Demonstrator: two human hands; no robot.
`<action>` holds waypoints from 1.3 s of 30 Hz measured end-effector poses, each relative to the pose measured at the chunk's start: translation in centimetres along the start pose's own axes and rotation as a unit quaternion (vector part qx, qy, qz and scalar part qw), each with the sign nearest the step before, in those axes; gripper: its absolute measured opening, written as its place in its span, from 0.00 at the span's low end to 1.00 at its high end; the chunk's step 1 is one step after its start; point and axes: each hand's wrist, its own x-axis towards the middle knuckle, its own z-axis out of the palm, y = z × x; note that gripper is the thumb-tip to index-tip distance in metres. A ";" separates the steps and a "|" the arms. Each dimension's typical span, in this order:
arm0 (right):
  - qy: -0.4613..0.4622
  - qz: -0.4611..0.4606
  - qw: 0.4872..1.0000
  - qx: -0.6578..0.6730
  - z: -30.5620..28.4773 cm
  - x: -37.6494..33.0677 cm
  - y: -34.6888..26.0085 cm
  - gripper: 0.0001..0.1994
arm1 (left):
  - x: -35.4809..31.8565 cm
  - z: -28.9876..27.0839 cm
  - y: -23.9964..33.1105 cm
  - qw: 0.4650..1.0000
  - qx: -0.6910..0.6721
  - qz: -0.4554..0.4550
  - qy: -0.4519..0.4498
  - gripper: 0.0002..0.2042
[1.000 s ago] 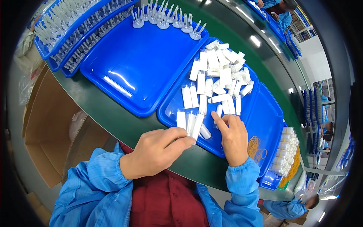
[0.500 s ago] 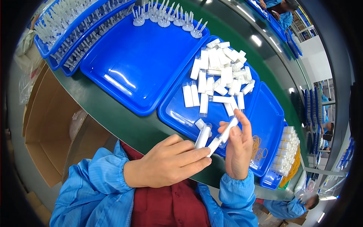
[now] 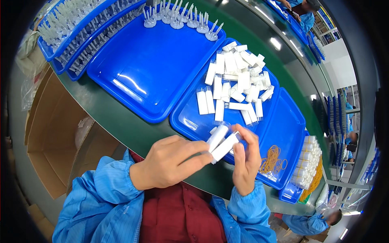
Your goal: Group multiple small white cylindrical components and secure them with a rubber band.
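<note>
Green conveyor belt [image 3: 133, 133] running past the chest, loaded with blue trays side by side. Left hand [image 3: 170, 162] raised over the belt's near edge, fingers closed together around two small white tubes [image 3: 221, 142], thumb and forefinger pinching their lower ends. Right hand [image 3: 245, 162] just beside it, fingers curled and pressed against the upper ends of the same tubes (held between both hands, tilted up toward the right). Directly behind them, middle tray [image 3: 190, 121] carrying a loose heap of white tubes [image 3: 239, 81], a few laid out in a row at the heap's near edge. Left of it, large blue tray [image 3: 150, 69], bare inside, with white nozzles [image 3: 178, 20] standing along its far edge. At the belt's far left corner, long trays full of white nozzles [image 3: 77, 36]. Right tray [image 3: 283, 117] holding tan rubber bands [image 3: 273, 158]; bundled tubes [image 3: 308, 162] stacked just right of it. Open cardboard box [image 3: 56, 133] below the belt on the left.
</note>
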 end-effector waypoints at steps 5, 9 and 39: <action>-0.083 -0.087 0.951 -0.284 -0.6 1.7 0.8 0.15 | 0.2 -0.6 -0.3 0.998 0.054 0.004 0.013 0.10; -0.039 -0.027 0.975 -0.217 -0.6 1.2 1.4 0.18 | 0.8 -0.5 -1.0 0.994 0.082 -0.067 0.022 0.11; -0.068 -0.224 0.964 -0.127 -3.4 -2.9 -1.7 0.43 | 3.0 3.7 3.2 0.546 -0.589 -0.532 -0.267 0.22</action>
